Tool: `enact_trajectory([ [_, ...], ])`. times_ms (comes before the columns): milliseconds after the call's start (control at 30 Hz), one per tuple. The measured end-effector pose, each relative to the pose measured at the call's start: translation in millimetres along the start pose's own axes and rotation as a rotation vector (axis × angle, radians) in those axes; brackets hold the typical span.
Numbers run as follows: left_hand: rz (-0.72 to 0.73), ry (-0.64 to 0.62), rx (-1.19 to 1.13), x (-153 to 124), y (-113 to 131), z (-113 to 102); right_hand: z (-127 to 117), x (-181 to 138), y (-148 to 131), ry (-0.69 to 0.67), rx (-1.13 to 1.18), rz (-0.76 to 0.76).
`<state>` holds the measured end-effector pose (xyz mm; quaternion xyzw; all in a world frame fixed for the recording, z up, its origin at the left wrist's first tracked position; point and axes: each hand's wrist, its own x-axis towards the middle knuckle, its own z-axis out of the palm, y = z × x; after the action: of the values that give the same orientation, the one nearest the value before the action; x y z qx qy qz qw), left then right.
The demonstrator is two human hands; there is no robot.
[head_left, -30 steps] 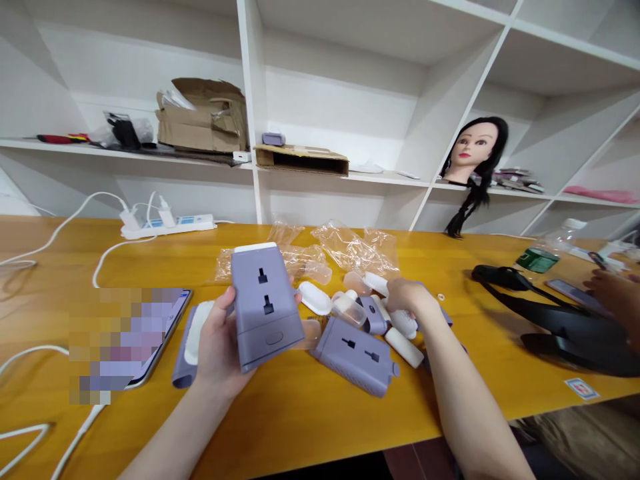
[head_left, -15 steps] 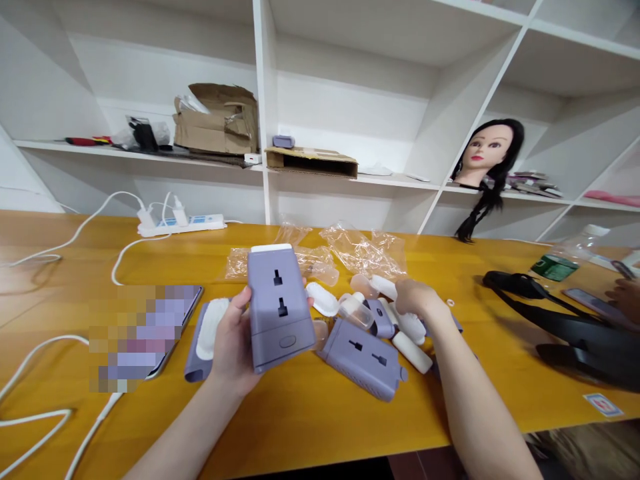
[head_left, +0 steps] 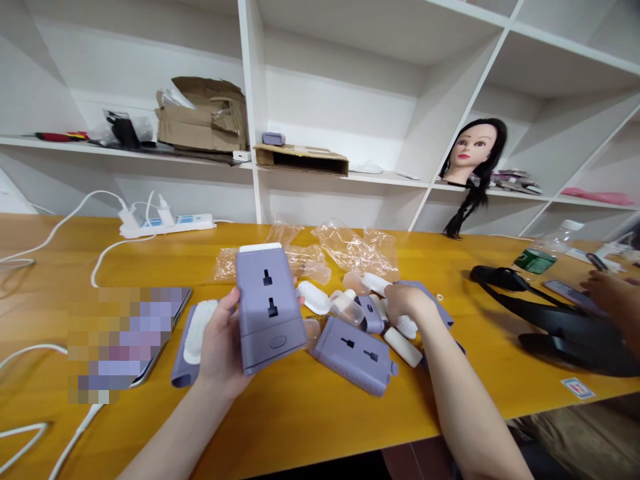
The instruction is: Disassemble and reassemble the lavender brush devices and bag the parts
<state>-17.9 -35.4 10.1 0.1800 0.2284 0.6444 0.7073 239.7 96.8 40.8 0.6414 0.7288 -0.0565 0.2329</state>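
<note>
My left hand (head_left: 224, 343) is wrapped round a purple plastic box (head_left: 273, 327) with two black keyhole-shaped slots, an oval mark and a white strip at its far end. The box is held tilted above the table. My right hand (head_left: 411, 303) reaches down among loose parts, and its fingers are hidden behind the hand. Near it lie a white cylinder (head_left: 403, 348), a small purple part (head_left: 371, 313) and a clear cup (head_left: 347, 308). A second slotted purple case (head_left: 353, 360) lies on its side between my hands. A white oval part (head_left: 314, 297) rests behind it.
Crumpled clear plastic bags (head_left: 355, 250) lie at the back. A phone (head_left: 145, 337) and a purple holder with a white pad (head_left: 197, 333) are on the left, a power strip (head_left: 170, 225) behind. On the right are a black strap (head_left: 530, 307), a bottle (head_left: 545, 250) and another person's hand (head_left: 613, 293).
The whole view has shifted slightly, so things appear farther left. My left hand still holds the purple box. My right hand stays among the parts, and a purple piece beside it shows more.
</note>
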Motion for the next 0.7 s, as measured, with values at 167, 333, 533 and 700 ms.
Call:
enact_trajectory([
  [167, 0.000, -0.002, 0.006, -0.9, 0.8, 0.6, 0.2, 1.6, -0.1, 0.003, 0.040, 0.040],
  [333, 0.010, 0.011, 0.027, -2.0, 0.3, 2.2, -0.3, 2.6, 4.5, 0.077, 0.094, 0.081],
  [533, -0.016, 0.044, 0.048, -0.3, -2.1, 3.6, -17.2, -17.6, 19.5, 0.308, 0.227, 0.079],
  [700, -0.048, 0.110, 0.107, -1.2, -7.2, 5.3, -22.8, -29.5, 2.3, 0.404, 0.793, -0.432],
])
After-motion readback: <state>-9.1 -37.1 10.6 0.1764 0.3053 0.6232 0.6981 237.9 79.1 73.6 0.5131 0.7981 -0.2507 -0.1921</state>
